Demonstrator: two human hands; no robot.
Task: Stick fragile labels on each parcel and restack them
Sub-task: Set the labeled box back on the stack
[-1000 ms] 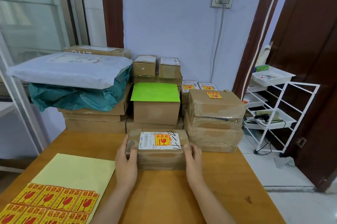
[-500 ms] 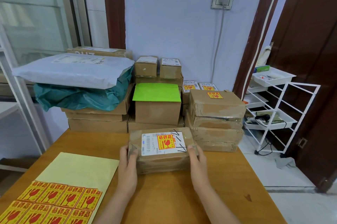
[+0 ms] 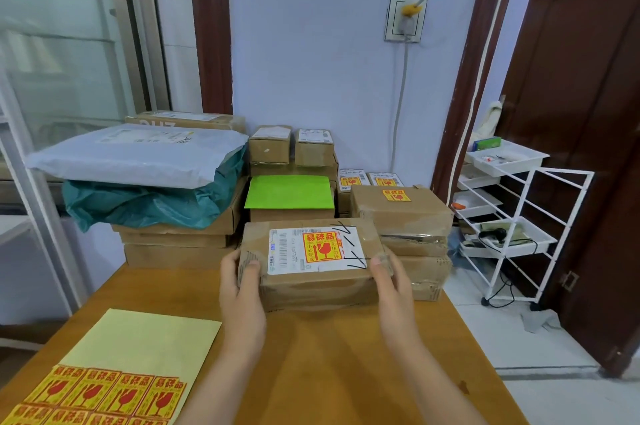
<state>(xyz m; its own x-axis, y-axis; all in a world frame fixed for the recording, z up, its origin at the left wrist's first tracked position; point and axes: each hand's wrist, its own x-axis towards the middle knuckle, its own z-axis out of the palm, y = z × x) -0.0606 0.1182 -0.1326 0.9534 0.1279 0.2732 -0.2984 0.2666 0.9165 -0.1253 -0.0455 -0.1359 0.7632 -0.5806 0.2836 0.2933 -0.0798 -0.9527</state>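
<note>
- Both hands hold one brown parcel (image 3: 311, 262) by its short ends, above the near part of the wooden table (image 3: 332, 365); its front edge looks raised off the tabletop, though whether the far edge touches anything cannot be told.
- The left hand (image 3: 242, 289) grips the left end, thumb curled onto the top face and the other fingers hidden behind the box.
- The right hand (image 3: 389, 281) grips the right end in the same way, thumb lying on the top near the corner.
- On the parcel's top sits a white shipping label (image 3: 287, 251), and over its right part a red and yellow fragile sticker (image 3: 322, 246); black pen marks run just beside the sticker.
- A yellow backing sheet (image 3: 145, 338) lies at the table's near left corner, with rows of unused fragile stickers (image 3: 104, 393) along its near end.
- Behind the held parcel stands a box with a green top (image 3: 290, 192).
- To the right is a stack of brown boxes (image 3: 408, 227); the top one carries a fragile sticker.
- To the left, flat cartons (image 3: 176, 237) bear a teal bag (image 3: 145, 205) and a grey mailer (image 3: 138, 154).
- A white wire rack (image 3: 519, 230) stands on the floor, right of the table.
</note>
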